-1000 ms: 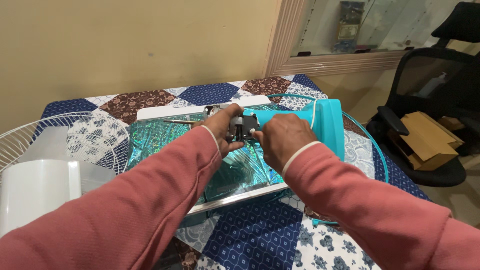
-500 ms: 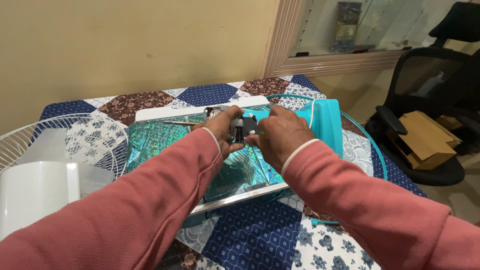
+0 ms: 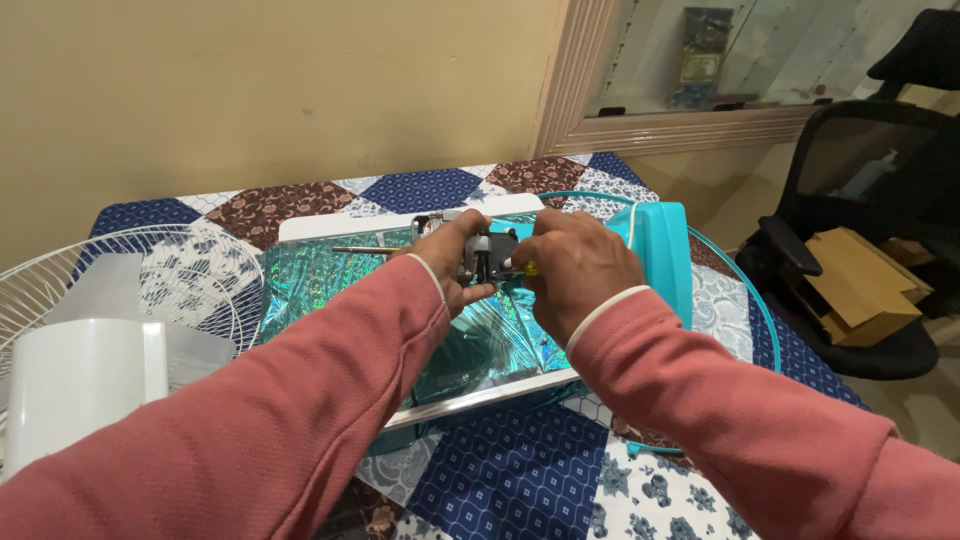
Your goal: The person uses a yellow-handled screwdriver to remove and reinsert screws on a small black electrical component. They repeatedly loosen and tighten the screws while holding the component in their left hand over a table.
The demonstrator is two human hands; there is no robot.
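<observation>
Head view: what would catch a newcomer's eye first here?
Two hands meet at mid-table: the left hand grips a small metal motor part, and the right hand closes on a yellow-handled tool beside it. Beneath lies a shiny teal foil tray, with a white fan grille at far left.

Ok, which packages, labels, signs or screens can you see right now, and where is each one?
Cardboard box: on the black office chair at far right, flat, tan-brown.
Printed box or picture: on the ledge behind the glass, upright, rectangular, dark blue-green; too blurred to tell which.
No screens or signs in view.
</observation>
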